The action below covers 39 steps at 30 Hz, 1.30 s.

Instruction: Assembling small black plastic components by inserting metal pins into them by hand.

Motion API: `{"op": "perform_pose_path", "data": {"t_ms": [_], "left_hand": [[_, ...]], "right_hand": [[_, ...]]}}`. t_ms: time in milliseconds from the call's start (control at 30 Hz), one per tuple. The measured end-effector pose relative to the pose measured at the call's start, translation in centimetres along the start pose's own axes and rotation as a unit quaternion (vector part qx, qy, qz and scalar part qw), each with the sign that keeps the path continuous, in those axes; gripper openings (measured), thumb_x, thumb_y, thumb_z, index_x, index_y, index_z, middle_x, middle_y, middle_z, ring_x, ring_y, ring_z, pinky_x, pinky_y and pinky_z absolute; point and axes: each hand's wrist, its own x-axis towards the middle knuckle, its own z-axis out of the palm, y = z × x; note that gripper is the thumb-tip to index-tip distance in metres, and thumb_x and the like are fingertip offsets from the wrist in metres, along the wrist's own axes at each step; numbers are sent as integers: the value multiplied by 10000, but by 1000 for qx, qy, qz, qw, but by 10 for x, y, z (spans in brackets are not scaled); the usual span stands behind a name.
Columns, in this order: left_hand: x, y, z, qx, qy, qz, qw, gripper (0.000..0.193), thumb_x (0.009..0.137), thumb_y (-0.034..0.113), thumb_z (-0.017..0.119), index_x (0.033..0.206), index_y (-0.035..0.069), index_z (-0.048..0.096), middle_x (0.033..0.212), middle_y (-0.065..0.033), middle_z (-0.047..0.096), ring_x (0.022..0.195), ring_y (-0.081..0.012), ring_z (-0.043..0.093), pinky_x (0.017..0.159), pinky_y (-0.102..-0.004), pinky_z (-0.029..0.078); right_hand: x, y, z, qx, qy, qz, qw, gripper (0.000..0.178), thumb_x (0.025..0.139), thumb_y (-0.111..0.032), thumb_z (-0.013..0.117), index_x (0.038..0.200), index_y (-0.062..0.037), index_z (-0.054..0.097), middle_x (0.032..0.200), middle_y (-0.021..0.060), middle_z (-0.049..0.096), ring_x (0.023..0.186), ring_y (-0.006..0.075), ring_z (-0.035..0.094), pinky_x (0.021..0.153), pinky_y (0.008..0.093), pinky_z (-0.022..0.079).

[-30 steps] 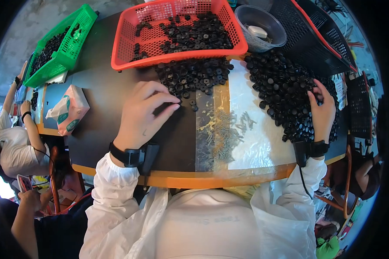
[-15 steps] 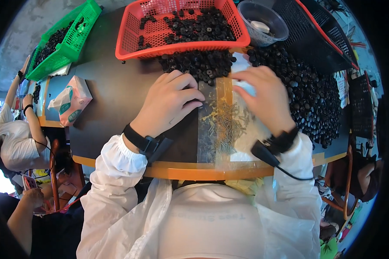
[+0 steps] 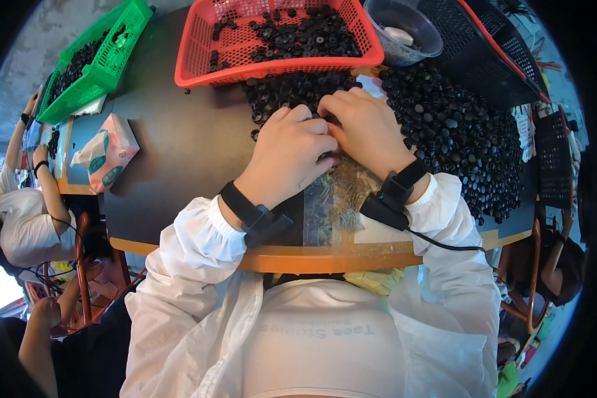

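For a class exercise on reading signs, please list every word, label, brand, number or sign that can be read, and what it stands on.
White shirt: faint lettering across the chest, which I won't copy out.
Pink-and-white pack: green patches; any print is too small to read.
Pale sheet at far right: marks too small to read.
I see no other readable text.

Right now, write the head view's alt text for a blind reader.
The person's left hand and right hand are together over a dark table, hiding anything held. A red basket of black parts sits beyond them; a heap of black caps lies to the right.
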Motion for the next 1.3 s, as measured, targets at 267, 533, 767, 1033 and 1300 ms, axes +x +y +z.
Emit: {"op": "perform_pose_path", "data": {"t_ms": [267,533,767,1033,1300], "left_hand": [[-3,0,5,-5,5,-7,1000,131,712,211,754,809,147,693,800,25,585,840,-201,538,752,-346,432],[-5,-1,-3,-202,94,-161,961,132,793,42,731,908,66,670,866,-41,631,770,-187,598,690,-304,490],[-3,2,-4,-225,138,-101,959,159,761,21,761,896,55,685,858,-48,673,709,-174,597,660,-289,482],[-3,-2,-3,-154,148,-21,977,192,730,33,780,893,65,683,857,-45,691,729,-181,613,655,-306,477],[-11,5,-2,-289,144,-147,935,359,659,178,842,965,91,676,896,-56,672,786,-241,605,739,-338,490]], "right_hand": [[-11,5,-14,104,33,33,993,222,786,-50,672,1007,-45,660,913,94,657,869,287,626,751,359,515],[-38,-1,-26,542,15,260,799,202,871,-31,678,1072,-5,672,1026,41,689,902,107,638,817,266,512],[-41,-7,-20,607,0,259,751,231,861,8,687,1090,8,657,1049,45,677,934,103,633,869,260,509],[-40,-14,-26,383,35,175,906,208,817,29,707,1024,6,705,1006,74,703,887,131,664,806,255,540],[-45,-16,-19,525,40,240,815,211,833,5,710,1044,2,700,996,62,702,872,120,659,777,242,525]]}}
